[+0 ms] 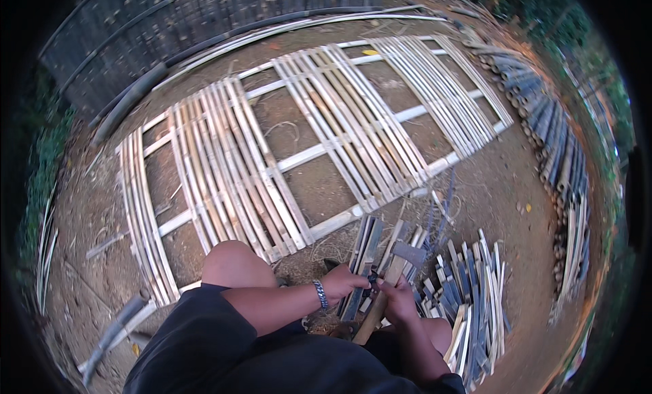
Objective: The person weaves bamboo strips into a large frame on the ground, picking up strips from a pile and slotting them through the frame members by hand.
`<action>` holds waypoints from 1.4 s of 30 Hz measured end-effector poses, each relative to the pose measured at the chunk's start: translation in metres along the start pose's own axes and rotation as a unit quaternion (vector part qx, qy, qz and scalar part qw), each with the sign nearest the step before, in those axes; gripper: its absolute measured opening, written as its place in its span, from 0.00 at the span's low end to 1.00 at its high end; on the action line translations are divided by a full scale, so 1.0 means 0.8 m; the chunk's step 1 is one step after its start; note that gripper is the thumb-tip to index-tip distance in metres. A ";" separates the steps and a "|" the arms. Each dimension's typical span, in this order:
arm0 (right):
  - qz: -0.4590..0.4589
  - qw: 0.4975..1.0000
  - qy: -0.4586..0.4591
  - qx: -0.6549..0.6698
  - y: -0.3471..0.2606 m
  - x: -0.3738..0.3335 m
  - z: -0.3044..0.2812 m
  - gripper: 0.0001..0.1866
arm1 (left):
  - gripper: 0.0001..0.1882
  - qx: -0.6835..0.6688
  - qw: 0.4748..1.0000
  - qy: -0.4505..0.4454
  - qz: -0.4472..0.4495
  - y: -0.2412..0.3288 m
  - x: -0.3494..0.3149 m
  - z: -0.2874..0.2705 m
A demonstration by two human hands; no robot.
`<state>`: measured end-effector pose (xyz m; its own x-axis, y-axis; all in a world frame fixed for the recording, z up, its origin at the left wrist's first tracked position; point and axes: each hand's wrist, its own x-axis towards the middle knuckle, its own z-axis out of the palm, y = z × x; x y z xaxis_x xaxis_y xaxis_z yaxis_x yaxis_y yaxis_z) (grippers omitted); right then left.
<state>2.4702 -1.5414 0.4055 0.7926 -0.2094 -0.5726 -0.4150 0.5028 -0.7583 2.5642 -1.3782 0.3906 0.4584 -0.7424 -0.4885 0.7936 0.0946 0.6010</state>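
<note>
My left hand (343, 283), with a beaded bracelet on its wrist, is closed in a pinch on a small dark thing (372, 279) that I cannot make out. Close beside it, my right hand (399, 300) is closed at the wooden handle of a hatchet (409, 253) with a grey, blocky head. The handle slants down toward my lap. Dark-skinned split bamboo strips (367, 241) lie under and beyond both hands. To the right of my right hand is a loose pile of cut bamboo slats (468, 278), some dark, some pale.
Beyond my knees, a large frame of pale bamboo slats (346, 132) on crosspieces lies on bare soil. A stack of dark poles (543, 122) lines the right side. A dark wall (204, 20) stands at the back left. A short pole (112, 333) lies at lower left.
</note>
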 end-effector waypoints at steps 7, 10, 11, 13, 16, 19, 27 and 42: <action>0.027 0.992 -0.075 -0.097 0.059 0.009 0.029 0.15 | 0.09 0.100 0.984 0.149 0.020 -0.024 -0.019 -0.036; 0.034 0.991 -0.104 -0.071 0.060 0.002 0.056 0.14 | 0.08 0.096 0.981 0.168 0.002 -0.049 -0.030 -0.058; 0.049 0.988 -0.126 -0.068 0.058 0.003 0.059 0.15 | 0.09 0.108 0.979 0.172 -0.011 -0.049 -0.037 -0.064; 0.081 0.981 -0.168 -0.054 0.047 0.002 0.064 0.16 | 0.13 0.090 0.977 0.195 0.003 -0.048 -0.045 -0.069; 0.108 0.973 -0.186 -0.090 0.034 0.014 0.068 0.17 | 0.19 0.104 0.970 0.219 0.015 -0.034 -0.062 -0.068; 0.087 0.962 -0.196 -0.167 0.026 0.031 0.087 0.15 | 0.23 0.215 0.929 0.301 0.030 -0.035 -0.063 -0.067; 0.004 0.985 -0.042 -0.169 0.042 0.102 0.093 0.20 | 0.24 0.241 0.913 0.330 0.002 -0.076 -0.049 -0.108; 0.106 0.992 0.052 -0.041 0.103 0.233 0.047 0.16 | 0.28 0.330 0.902 0.279 0.019 -0.066 -0.092 -0.067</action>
<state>2.6007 -1.5073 0.2476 0.6350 -0.1945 -0.7476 -0.6050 0.4765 -0.6379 2.5100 -1.2926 0.3609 0.7566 -0.2805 -0.5907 0.4461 -0.4391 0.7799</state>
